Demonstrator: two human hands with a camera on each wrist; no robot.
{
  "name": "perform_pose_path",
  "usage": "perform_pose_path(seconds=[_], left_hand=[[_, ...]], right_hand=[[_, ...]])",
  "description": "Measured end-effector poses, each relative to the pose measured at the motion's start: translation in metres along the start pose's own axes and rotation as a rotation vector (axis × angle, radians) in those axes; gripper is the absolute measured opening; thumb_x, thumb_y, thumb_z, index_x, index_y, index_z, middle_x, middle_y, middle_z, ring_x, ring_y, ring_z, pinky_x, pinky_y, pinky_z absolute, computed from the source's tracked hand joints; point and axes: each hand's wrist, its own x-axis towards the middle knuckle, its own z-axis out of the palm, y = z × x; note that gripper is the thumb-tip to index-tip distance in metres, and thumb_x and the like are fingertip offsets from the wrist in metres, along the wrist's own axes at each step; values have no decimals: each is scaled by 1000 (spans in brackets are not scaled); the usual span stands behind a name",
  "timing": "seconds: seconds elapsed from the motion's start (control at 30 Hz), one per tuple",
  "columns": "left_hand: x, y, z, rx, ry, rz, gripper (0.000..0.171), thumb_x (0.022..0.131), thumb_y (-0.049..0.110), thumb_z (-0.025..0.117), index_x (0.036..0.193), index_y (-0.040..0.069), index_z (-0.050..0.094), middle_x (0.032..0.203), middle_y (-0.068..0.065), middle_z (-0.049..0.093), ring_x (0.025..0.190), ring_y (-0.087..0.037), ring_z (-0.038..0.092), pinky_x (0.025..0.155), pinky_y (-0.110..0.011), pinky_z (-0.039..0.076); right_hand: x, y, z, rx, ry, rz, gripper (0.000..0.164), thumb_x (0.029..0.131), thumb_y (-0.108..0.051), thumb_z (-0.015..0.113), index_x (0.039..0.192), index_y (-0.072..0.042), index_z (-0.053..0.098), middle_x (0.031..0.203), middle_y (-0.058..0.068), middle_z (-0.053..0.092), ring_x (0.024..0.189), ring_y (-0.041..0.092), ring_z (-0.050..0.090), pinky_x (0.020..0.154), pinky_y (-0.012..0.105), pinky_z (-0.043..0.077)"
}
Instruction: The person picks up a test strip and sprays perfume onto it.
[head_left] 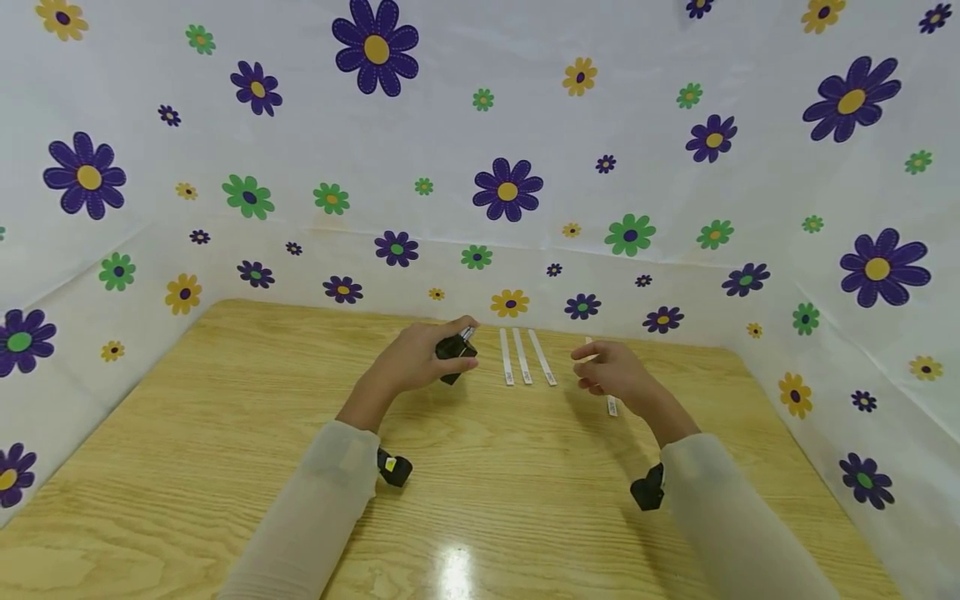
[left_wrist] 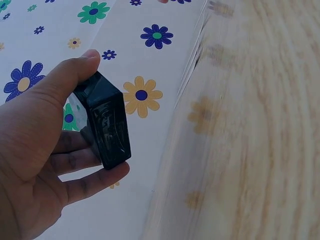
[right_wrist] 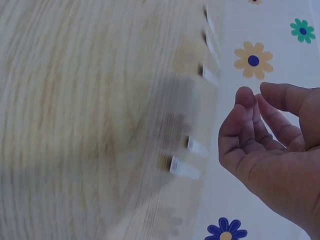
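At centre right of the head view, the right hand [head_left: 618, 371] is held over a paper strip [head_left: 612, 407], its fingers loosely bent around nothing visible. Mid-frame, a dark bottle [head_left: 452, 348] is gripped between thumb and fingers of the left hand [head_left: 408, 358]; it is judged stiff, slick and breakable, best held by its flat sides. Beside it, toward the back, three white strips [head_left: 522, 354] are laid, presumably light and bendy, best pinched at an end.

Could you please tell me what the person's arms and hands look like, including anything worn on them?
The left hand and right hand are ungloved. Both arms wear long, pale cream sleeves, plain. At the left cuff sits a small black device with a yellow mark; another black device is at the right cuff.
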Motion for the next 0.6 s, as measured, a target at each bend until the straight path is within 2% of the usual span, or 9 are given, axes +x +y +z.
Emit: perform_pose_path(seconds=[0.17,0.3,0.6], left_hand=[[0,0,0,0,-4,-5,67,95,57,67,155,37,45,112,-7,68,84,-25,55,70,-38,46],[0,-1,0,-11,-4,-5,67,95,58,66,155,37,45,118,-6,69,85,-23,57,72,-38,47],[1,-3,1,-18,-3,0,66,95,59,65,155,37,45,125,-5,68,87,-22,57,75,-38,48]], right_hand=[[-7,10,-10,-12,-3,-4,40,105,-12,56,139,8,52,120,27,64,97,33,65,87,40,55],[-13,18,-17,-6,-8,-18,38,105,-12,55,137,9,52,112,25,65,95,32,64,86,41,54],[-26,33,-24,25,-14,-19,39,105,-14,57,135,10,52,107,19,66,90,27,64,82,39,54]])
